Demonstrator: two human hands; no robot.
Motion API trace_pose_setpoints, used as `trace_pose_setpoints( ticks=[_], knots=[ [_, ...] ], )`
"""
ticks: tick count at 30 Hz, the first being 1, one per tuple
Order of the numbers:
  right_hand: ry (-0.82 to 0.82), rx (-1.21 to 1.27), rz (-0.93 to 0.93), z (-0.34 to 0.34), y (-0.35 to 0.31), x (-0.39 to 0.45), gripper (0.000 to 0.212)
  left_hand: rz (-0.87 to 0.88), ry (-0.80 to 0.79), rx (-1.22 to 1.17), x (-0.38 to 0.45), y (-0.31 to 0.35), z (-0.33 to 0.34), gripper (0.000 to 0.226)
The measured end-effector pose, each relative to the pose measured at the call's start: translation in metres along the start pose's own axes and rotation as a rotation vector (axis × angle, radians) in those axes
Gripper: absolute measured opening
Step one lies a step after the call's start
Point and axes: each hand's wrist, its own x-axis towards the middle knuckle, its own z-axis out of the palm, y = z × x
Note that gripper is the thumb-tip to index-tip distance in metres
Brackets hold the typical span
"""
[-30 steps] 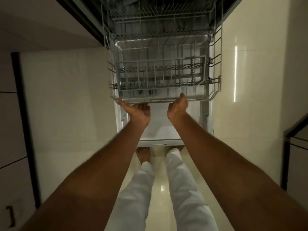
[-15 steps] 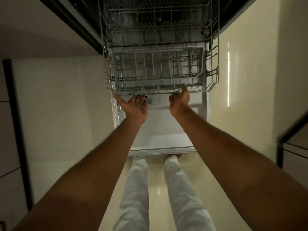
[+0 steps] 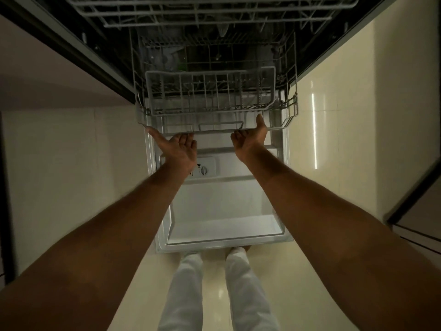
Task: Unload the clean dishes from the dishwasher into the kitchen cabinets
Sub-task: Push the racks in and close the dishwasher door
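The person leans over an open dishwasher, both bare arms stretched forward to the lower rack [image 3: 216,101], a grey wire basket that sits partly out of the machine's dark tub and partly above the lowered door [image 3: 224,211]. The left hand [image 3: 177,148] is turned palm up at the rack's front rail, its thumb stretched out to the front left corner of the wire frame and its fingers [image 3: 188,140] loosely bent just below the rail; they are released and grasp nothing. The right hand [image 3: 250,139] is also palm up, its thumb raised against the front rail near the right side and its fingers relaxed beneath the wire, likewise closed on nothing. Between the two hands the rail carries a small wire handle loop [image 3: 220,126]. A cutlery basket [image 3: 210,91] of pale plastic stands in the front part of the rack, and no dishes can be made out in it or in the rack around it. An upper rack [image 3: 214,10] crosses the top of the view, its contents too dark to tell. On the white inner face of the door lies the detergent dispenser [image 3: 204,169] with a round knob. Below the door's edge stand the person's white trousers [image 3: 214,290] on a glossy cream floor [image 3: 310,139], with dark-framed cabinet fronts at the left and right margins.
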Motion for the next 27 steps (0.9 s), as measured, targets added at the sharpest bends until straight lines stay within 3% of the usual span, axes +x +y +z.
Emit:
trace_pose_setpoints(
  ticks=[8, 17, 27],
  knots=[
    [-0.07, -0.178, -0.072, 0.035, -0.022, 0.026, 0.083, 0.031, -0.05, 0.071, 0.025, 0.028, 0.036, 0.114],
    [-0.259, -0.099, -0.176, 0.085, -0.046, 0.046, 0.065, 0.096, -0.12, 0.104, 0.046, 0.054, 0.083, 0.112],
    [-0.236, -0.071, -0.226, 0.111, -0.056, 0.056, 0.065, 0.153, -0.131, 0.083, 0.069, 0.068, 0.103, 0.109]
  ],
)
